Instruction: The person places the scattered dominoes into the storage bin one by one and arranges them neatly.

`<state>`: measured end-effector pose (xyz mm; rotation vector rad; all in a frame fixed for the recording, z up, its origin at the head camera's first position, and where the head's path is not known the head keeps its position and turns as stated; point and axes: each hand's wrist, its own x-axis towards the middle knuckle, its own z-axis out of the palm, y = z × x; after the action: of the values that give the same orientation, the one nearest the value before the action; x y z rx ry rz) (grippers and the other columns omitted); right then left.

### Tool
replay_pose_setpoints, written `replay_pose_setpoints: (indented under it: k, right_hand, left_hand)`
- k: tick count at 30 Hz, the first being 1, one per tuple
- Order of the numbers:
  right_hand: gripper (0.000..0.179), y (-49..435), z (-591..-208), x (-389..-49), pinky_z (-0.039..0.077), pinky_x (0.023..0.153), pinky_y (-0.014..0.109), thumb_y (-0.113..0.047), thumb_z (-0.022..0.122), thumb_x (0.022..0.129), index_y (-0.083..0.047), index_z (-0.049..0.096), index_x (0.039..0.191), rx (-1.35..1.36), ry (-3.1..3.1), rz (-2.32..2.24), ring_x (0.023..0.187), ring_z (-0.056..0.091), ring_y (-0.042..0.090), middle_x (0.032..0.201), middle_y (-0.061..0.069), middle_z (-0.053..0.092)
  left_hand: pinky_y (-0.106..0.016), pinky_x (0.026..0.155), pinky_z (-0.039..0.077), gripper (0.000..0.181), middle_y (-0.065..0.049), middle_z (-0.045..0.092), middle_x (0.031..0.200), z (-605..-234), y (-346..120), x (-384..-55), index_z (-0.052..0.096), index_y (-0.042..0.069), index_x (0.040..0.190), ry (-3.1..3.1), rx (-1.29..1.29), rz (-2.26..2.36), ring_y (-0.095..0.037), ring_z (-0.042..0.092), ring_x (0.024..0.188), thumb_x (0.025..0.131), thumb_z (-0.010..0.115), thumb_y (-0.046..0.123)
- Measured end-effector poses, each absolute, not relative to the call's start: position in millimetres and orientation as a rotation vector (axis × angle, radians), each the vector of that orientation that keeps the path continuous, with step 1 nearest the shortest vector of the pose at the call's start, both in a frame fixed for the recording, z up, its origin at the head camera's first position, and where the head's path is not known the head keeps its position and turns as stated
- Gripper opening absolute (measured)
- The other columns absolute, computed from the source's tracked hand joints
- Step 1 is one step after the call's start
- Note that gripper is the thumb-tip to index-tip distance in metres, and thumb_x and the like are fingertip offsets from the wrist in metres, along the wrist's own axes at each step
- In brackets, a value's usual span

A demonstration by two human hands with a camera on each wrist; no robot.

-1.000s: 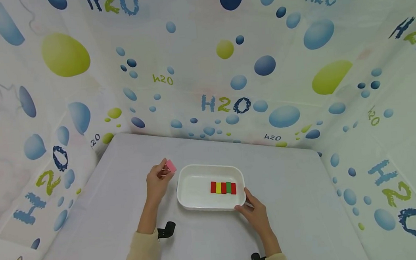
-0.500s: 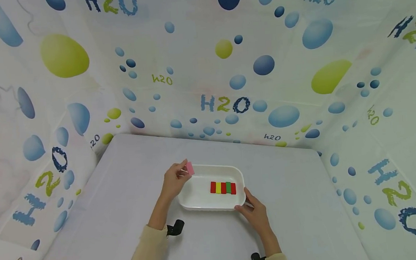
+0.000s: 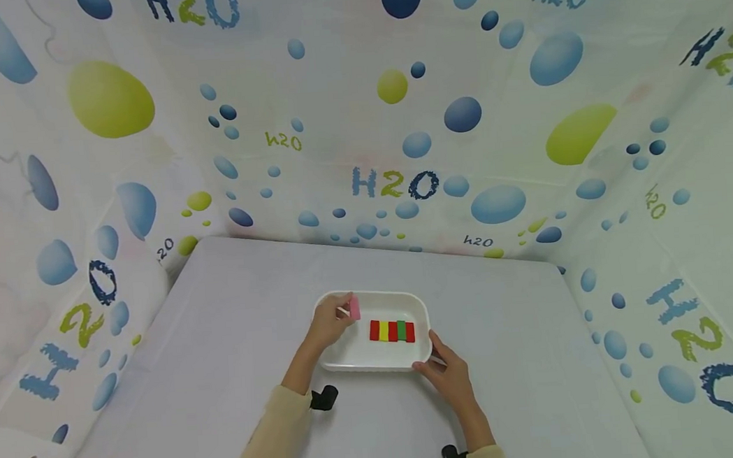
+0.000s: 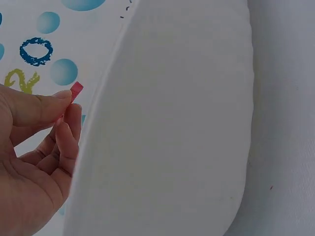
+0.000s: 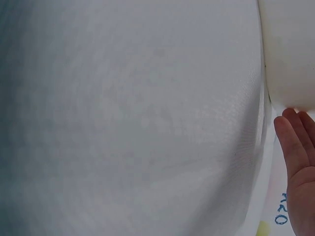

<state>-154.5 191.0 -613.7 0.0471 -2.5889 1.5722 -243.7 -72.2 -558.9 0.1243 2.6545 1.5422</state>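
Observation:
A white rectangular tray lies on the table, and in its right half several small red, yellow and green blocks form one row, side by side. My left hand is over the tray's left part, pinching a small flat pink block between thumb and fingers. The left wrist view shows that pink block as a narrow edge at the fingertips, beyond the tray's outer wall. My right hand holds the tray's near right corner, thumb at the front rim and fingers along the right side.
A white cloth covers the table. Printed curtains with bubbles and "H2O" lettering rise at the back and both sides. Black wrist camera mounts stick out from the sleeves.
My left hand has carried the pink block rightward from beside the tray to over its left part. My right hand stays at the corner, and the row of blocks keeps its place.

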Motion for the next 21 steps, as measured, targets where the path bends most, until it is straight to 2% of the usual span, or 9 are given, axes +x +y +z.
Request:
replay_pose_setpoints:
  k: [9, 15, 21]
  right_hand:
    - [0.080, 192.8, -614.8, -155.8, 0.053, 0.091, 0.034, -0.026, 0.082, 0.077, -0.012, 0.045, 0.147, 0.044, -2.584, 1.593, 0.121, 0.060, 0.031, 0.143, 0.013, 0.054]
    - [0.079, 192.8, -615.5, -156.5, 0.053, 0.091, 0.035, -0.026, 0.082, 0.077, -0.013, 0.045, 0.147, 0.040, -2.584, 1.591, 0.121, 0.060, 0.031, 0.142, 0.012, 0.054]
    - [0.080, 192.6, -616.9, -156.1, 0.054, 0.089, 0.035, -0.024, 0.082, 0.077, -0.010, 0.046, 0.146, 0.065, -2.572, 1.549, 0.118, 0.061, 0.033, 0.140, 0.015, 0.056]
  left_hand:
    - [-0.029, 0.076, 0.053, 0.054, -0.013, 0.060, 0.104, -572.3, -61.1, -251.7, 0.053, 0.005, 0.140, 2.625, 0.083, 1.428, -0.021, 0.055, 0.088, 0.088, 0.065, 0.000]
    - [-0.031, 0.074, 0.052, 0.055, -0.014, 0.060, 0.098, -578.8, -57.1, -252.9, 0.055, 0.001, 0.136, 2.615, 0.106, 1.397, -0.022, 0.054, 0.085, 0.083, 0.067, -0.004]
    - [-0.027, 0.070, 0.048, 0.055, -0.012, 0.060, 0.090, -586.2, -53.7, -253.0, 0.056, -0.001, 0.135, 2.605, 0.148, 1.335, -0.019, 0.051, 0.079, 0.082, 0.070, -0.004]
